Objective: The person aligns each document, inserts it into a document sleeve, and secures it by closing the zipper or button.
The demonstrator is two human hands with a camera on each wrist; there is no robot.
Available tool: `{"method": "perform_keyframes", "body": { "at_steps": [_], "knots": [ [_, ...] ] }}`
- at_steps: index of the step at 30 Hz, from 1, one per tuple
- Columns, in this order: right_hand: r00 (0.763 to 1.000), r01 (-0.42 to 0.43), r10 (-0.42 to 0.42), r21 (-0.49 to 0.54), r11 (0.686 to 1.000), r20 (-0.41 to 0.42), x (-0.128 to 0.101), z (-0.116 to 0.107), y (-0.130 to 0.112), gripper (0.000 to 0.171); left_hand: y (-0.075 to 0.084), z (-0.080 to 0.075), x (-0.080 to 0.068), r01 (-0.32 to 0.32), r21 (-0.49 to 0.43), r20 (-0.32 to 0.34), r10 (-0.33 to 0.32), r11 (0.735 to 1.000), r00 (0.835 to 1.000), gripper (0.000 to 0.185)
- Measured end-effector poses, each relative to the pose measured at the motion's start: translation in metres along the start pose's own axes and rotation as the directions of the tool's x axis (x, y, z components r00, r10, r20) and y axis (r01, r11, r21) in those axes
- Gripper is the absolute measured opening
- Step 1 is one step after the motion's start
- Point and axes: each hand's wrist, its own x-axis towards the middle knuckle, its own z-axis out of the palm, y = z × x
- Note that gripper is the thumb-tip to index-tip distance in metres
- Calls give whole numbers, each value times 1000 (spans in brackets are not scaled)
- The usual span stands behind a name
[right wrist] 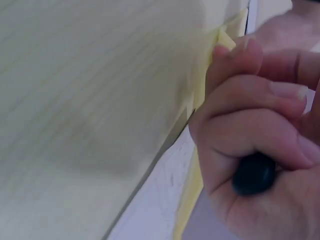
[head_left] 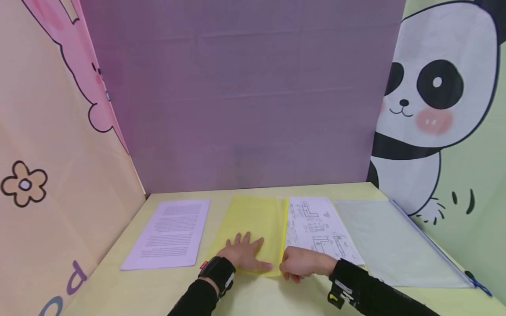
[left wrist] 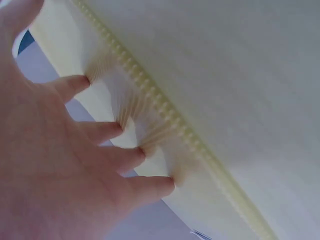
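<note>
Head view: low in the centre, the left hand (head_left: 242, 254) lies flat, fingers spread, on the yellow folder (head_left: 254, 228), while the right hand (head_left: 302, 263) pinches its corner beside the drawing sheet (head_left: 320, 228). Left wrist view: straight fingers (left wrist: 107, 131) press down; best kept firm. Right wrist view: curled fingers (right wrist: 240, 107) grip the edge; lifting it gently seems wise.

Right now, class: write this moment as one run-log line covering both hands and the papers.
left hand: flat on yellow folder | right hand: pinches folder's near corner | drawing sheet: beside it, right | text sheet: left

Purple back wall (head_left: 241, 96), yellow table (head_left: 130, 289)
</note>
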Motion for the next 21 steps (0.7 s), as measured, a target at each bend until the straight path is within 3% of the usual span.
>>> {"method": "perform_keyframes", "body": {
  "at_steps": [5,9,16,21],
  "knots": [
    [991,134,-129,-136,982,47,1,8,-3,23,-3,-3,3,-16,13,15,16,1000,1000,96],
    [977,212,-205,-318,924,56,3,17,-5,29,-1,-5,3,-9,53,23,7,999,1000,100],
    [994,110,-97,-526,843,53,-2,28,-23,23,4,-6,0,33,91,29,-36,995,999,102],
    [987,150,-151,-643,751,54,2,36,-26,28,4,-6,-2,29,103,23,-31,994,999,96]
  ]
}}
